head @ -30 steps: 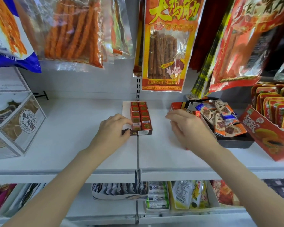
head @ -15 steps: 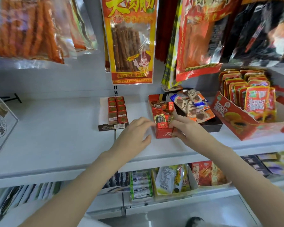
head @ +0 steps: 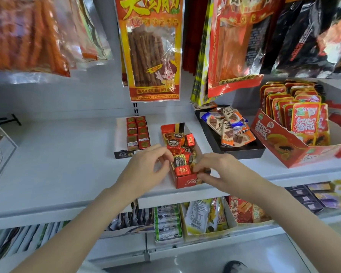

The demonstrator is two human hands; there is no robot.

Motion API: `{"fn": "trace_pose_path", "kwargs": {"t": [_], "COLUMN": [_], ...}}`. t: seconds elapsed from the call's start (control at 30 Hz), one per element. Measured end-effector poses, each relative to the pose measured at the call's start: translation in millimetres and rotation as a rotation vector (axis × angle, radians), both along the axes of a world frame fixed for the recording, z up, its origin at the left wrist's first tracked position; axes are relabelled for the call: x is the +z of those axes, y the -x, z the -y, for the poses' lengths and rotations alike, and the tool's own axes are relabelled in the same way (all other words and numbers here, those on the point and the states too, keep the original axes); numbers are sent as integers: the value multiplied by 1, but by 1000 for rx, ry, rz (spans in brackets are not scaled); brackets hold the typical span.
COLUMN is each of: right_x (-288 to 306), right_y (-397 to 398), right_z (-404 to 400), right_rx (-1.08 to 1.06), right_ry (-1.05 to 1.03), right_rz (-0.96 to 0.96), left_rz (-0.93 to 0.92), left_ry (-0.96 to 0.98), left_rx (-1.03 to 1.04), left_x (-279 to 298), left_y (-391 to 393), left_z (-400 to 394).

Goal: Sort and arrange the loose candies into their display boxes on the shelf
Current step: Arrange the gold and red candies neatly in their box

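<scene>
A red display box [head: 186, 181] stands near the front edge of the white shelf [head: 67, 158]. It holds several red and gold foil-wrapped candies [head: 175, 143], lying jumbled. My left hand [head: 146, 168] is at the box's left wall, its thumb and curled fingers pinching the rim beside a gold candy [head: 179, 160]. At the front right corner, my right hand [head: 219, 172] pinches the box, with the thumb on its front face and the fingers over the rim. A red candy [head: 182, 170] lies at the front between my hands.
A flat box of small red-brown cube candies [head: 137, 133] stands behind on the left. A black tray [head: 244, 151] with loose chocolate-bar packets and a red carton of papaya packets [head: 283, 148] are to the right. Snack bags [head: 152, 48] hang above. Packed goods fill the lower shelf [head: 185, 221].
The view shifted right and closer. My left hand left the cube-candy box and came to the red box's left wall. My right hand settled on its front right corner.
</scene>
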State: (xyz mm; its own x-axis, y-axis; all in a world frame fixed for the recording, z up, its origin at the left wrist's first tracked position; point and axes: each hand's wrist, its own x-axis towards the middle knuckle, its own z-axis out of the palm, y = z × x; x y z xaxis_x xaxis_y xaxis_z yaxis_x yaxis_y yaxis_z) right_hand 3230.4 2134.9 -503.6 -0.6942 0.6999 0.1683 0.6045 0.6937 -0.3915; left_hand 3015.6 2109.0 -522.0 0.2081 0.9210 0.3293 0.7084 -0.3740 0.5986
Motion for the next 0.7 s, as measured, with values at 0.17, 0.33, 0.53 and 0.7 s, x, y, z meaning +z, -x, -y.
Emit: {"fn": "trace_pose_path", "kwargs": {"t": [0.17,0.33,0.53,0.7], "right_x": [15,6,-5,13], "right_y": [2,24,36,22], "right_z": [-25,-58,-78,-79], "right_rx": [-206,-281,-284,-207], "right_ry": [44,105,25,272], "right_rz": [-188,28,150,-42], "left_rz": [29,-137,-112,-54], "left_ry": [-55,64,142,179], "left_rx": [107,43,-46,-91], "left_x": [9,12,12,15], "left_y": [1,-6,-1,6], "left_z": [-13,-35,-51,-52]}}
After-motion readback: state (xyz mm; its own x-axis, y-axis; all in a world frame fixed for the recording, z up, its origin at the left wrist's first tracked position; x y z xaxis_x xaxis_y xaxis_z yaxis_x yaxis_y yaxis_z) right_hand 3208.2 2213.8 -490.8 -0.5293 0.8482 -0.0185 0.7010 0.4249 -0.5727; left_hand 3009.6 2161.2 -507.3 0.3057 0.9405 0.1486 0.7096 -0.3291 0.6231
